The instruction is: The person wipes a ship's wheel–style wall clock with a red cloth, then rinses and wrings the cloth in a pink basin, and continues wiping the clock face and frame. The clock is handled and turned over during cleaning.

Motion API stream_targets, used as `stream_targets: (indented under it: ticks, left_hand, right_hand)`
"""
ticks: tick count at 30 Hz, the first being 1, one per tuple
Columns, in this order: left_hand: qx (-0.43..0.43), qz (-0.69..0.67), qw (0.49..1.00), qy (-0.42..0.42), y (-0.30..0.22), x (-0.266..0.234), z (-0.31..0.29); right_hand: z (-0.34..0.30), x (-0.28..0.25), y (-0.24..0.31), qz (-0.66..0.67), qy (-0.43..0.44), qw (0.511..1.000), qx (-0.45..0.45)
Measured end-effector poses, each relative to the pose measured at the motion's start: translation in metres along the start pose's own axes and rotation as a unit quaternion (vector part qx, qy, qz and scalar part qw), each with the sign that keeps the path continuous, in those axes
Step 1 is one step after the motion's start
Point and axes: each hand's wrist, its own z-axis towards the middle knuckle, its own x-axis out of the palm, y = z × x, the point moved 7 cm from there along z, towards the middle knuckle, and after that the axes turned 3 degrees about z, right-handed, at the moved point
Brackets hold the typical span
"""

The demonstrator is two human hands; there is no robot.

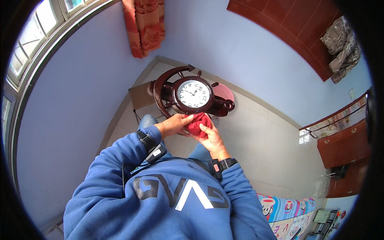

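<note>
Left hand (pixel 173 125), right hand (pixel 213 141): gripping crumpled red cloth (pixel 195 125) | glossy brown anchor-shaped clock (pixel 193 94) | cloth gathered, remainder unclear from here

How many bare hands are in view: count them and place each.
2. The left hand grips the left side of the red cloth; the right hand grips its right side. Some fingers are hidden by the cloth; no other hand shows.
</note>
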Motion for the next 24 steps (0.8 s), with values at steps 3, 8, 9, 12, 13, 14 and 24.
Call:
stream_targets:
  ticks: [3,8,9,12,13,14,24]
  left_hand:
    - [-0.058,0.071,0.996,0.018,0.022,-0.015,0.0]
    - [-0.103,0.082,0.988,-0.077,0.047,-0.06,0.004]
    - [-0.106,0.055,0.99,-0.073,0.053,-0.061,0.008]
    - [-0.119,0.035,0.992,-0.035,0.066,-0.056,0.028]
    - [-0.122,0.012,0.992,-0.024,0.07,-0.051,0.035]
    - [-0.126,-0.008,0.992,-0.013,0.074,-0.044,0.044]
    - [-0.106,-0.261,0.958,-0.046,0.106,0.008,0.154]
  right_hand:
    - [-0.003,-0.049,-0.02,0.077,-0.131,0.985,0.081]
    - [-0.021,-0.117,-0.004,0.135,-0.292,0.945,0.056]
    - [-0.023,-0.124,0.003,0.133,-0.305,0.942,0.045]
    - [-0.015,-0.136,0.032,0.017,-0.322,0.946,0.0]
    - [-0.01,-0.137,0.045,-0.045,-0.311,0.949,-0.029]
    - [0.0,-0.14,0.052,-0.076,-0.314,0.945,-0.053]
    - [0.09,-0.132,0.059,-0.632,-0.283,0.689,-0.215]
